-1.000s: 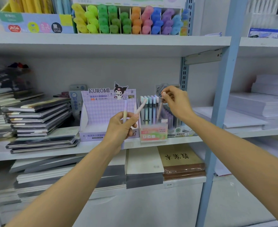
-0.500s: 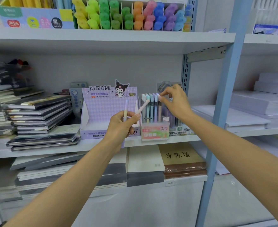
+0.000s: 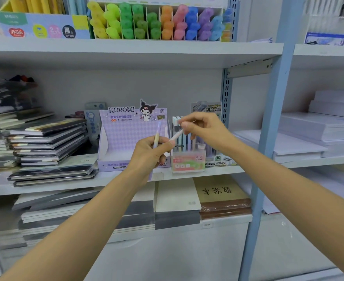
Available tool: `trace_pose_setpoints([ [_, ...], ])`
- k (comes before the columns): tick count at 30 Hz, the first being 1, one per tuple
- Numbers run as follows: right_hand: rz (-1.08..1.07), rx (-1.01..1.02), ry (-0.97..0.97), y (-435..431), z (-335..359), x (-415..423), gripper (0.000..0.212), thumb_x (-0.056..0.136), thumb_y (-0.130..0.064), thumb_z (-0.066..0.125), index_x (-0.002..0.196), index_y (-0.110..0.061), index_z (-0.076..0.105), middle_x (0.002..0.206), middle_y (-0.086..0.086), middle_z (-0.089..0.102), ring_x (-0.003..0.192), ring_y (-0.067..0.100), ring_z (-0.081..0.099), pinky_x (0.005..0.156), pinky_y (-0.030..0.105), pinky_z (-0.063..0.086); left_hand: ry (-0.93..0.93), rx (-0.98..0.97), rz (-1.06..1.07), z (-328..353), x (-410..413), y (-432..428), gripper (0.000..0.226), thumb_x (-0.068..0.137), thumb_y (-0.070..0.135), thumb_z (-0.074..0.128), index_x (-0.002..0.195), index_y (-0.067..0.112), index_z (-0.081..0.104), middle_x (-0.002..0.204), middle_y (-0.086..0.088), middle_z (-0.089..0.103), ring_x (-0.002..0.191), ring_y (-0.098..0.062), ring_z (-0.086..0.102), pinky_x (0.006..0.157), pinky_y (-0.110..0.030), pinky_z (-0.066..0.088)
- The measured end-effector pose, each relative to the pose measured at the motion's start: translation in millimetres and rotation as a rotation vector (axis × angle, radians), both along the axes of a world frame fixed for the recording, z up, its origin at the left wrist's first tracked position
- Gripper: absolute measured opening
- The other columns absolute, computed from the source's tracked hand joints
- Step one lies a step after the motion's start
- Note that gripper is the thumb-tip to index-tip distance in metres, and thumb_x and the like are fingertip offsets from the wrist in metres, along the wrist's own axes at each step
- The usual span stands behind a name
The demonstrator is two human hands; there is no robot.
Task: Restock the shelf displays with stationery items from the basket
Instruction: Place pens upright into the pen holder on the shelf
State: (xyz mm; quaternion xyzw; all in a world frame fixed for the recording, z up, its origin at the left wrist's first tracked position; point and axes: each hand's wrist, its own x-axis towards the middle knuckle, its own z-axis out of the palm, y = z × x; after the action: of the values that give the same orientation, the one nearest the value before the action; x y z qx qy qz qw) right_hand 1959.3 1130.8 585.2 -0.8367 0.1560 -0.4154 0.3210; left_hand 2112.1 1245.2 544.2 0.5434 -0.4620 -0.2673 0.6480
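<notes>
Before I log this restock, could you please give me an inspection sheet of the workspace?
surface: white middle shelf.
job's things: purple pen, pink pen, Fruit Soda pen box holding pens, Kuromi box showing none; basket not in view.
clutter: stacked notebooks at left.
grips: left hand holds both pens; right hand pinches the pink pen's top.
cables: nothing seen.
surroundings: highlighters above, paper reams at right.

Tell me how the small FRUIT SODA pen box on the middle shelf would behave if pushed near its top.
The FRUIT SODA box probably tips rather than slides: it is narrow, and its pens stand well above its wall. It looks light, of thin clear plastic, so a low push would likely slide it along the smooth shelf.
</notes>
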Motion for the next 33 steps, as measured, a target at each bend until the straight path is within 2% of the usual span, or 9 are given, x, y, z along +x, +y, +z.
trace_pose_setpoints([
  [3, 0.080, 0.072, -0.023, 5.5, -5.0, -4.0, 0.015, 0.090, -0.008, 0.064, 0.103, -0.007, 0.071, 0.083, 0.004, 0.070, 0.070, 0.010, 0.065, 0.069, 0.019, 0.056, 0.024, -0.003, -0.022, 2.8, 0.4, 2.8, 0.013, 0.082, 0.016, 0.076, 0.091, 0.012, 0.068, 0.067, 0.001, 0.068, 0.045, -0.007, 0.050, 0.039, -0.015, 0.037],
  [6, 0.110, 0.213, -0.218, 8.1, -8.0, -11.3, 0.011, 0.088, -0.003, 0.064, 0.098, -0.005, 0.071, 0.078, 0.004, 0.071, 0.068, 0.012, 0.066, 0.065, 0.019, 0.056, 0.225, -0.051, -0.059, 7.2, 1.7, 6.2, 0.028, 0.076, 0.010, 0.078, 0.101, 0.011, 0.066, 0.082, -0.008, 0.068, 0.053, -0.009, 0.053, 0.038, -0.016, 0.035],
  [9, 0.092, 0.306, -0.356, 13.1, -16.5, -15.5, 0.012, 0.088, -0.004, 0.064, 0.099, -0.002, 0.070, 0.079, 0.007, 0.072, 0.069, 0.014, 0.068, 0.066, 0.021, 0.058, 0.415, -0.165, -0.083, 10.1, 0.9, 9.0, 0.023, 0.072, 0.007, 0.076, 0.094, 0.009, 0.068, 0.084, -0.010, 0.067, 0.058, -0.009, 0.052, 0.039, -0.014, 0.034],
  [13, 0.121, 0.422, -0.380, 26.5, -31.1, -14.0, 0.009, 0.087, -0.006, 0.065, 0.094, -0.004, 0.070, 0.080, 0.009, 0.073, 0.070, 0.017, 0.069, 0.065, 0.023, 0.058, 0.487, -0.248, -0.043, 10.5, -7.0, 11.5, 0.016, 0.076, 0.013, 0.074, 0.090, 0.008, 0.069, 0.079, -0.009, 0.068, 0.055, -0.009, 0.046, 0.040, -0.014, 0.036],
  [18, 0.167, 0.370, -0.044, 42.0, -46.3, -12.7, 0.012, 0.085, -0.020, 0.068, 0.089, -0.009, 0.071, 0.087, 0.009, 0.074, 0.076, 0.019, 0.070, 0.072, 0.025, 0.058, 0.332, -0.256, 0.036, 10.1, -10.0, 17.9, 0.005, 0.087, 0.014, 0.069, 0.084, 0.011, 0.072, 0.087, -0.014, 0.069, 0.056, -0.010, 0.048, 0.041, -0.016, 0.034],
  [23, 0.019, 0.218, -0.277, 56.0, -34.4, -6.3, 0.023, 0.093, -0.021, 0.062, 0.115, -0.013, 0.066, 0.096, 0.004, 0.070, 0.075, 0.007, 0.063, 0.063, 0.019, 0.052, 0.014, -0.173, 0.057, 3.0, -18.6, 24.7, 0.005, 0.085, 0.015, 0.072, 0.087, 0.010, 0.072, 0.077, -0.007, 0.072, 0.052, -0.006, 0.052, 0.045, -0.015, 0.040],
  [27, 0.014, 0.168, -0.246, 60.6, -23.8, -2.1, 0.019, 0.091, -0.016, 0.065, 0.108, -0.010, 0.068, 0.094, 0.000, 0.069, 0.085, 0.008, 0.063, 0.073, 0.018, 0.051, -0.092, -0.128, -0.006, 1.2, -23.2, 27.7, 0.006, 0.084, 0.014, 0.073, 0.086, 0.009, 0.072, 0.059, 0.006, 0.067, 0.049, -0.004, 0.054, 0.046, -0.012, 0.041],
  [30, 0.086, 0.219, -0.219, 60.1, -18.1, -2.3, 0.009, 0.092, -0.012, 0.063, 0.100, -0.010, 0.064, 0.087, 0.004, 0.067, 0.074, 0.007, 0.063, 0.065, 0.019, 0.050, -0.088, -0.096, -0.032, 0.5, -20.3, 28.4, 0.008, 0.086, 0.018, 0.071, 0.090, 0.012, 0.070, 0.070, 0.003, 0.070, 0.057, -0.005, 0.058, 0.051, -0.016, 0.043],
  [33, 0.029, 0.223, -0.331, 50.3, -5.6, -3.8, 0.006, 0.095, -0.012, 0.058, 0.100, -0.010, 0.059, 0.089, 0.006, 0.068, 0.075, 0.010, 0.065, 0.067, 0.022, 0.054, 0.020, -0.033, -0.004, 1.9, -15.1, 24.4, 0.009, 0.094, 0.015, 0.058, 0.101, 0.014, 0.064, 0.091, -0.006, 0.069, 0.075, -0.014, 0.060, 0.062, -0.023, 0.046],
])
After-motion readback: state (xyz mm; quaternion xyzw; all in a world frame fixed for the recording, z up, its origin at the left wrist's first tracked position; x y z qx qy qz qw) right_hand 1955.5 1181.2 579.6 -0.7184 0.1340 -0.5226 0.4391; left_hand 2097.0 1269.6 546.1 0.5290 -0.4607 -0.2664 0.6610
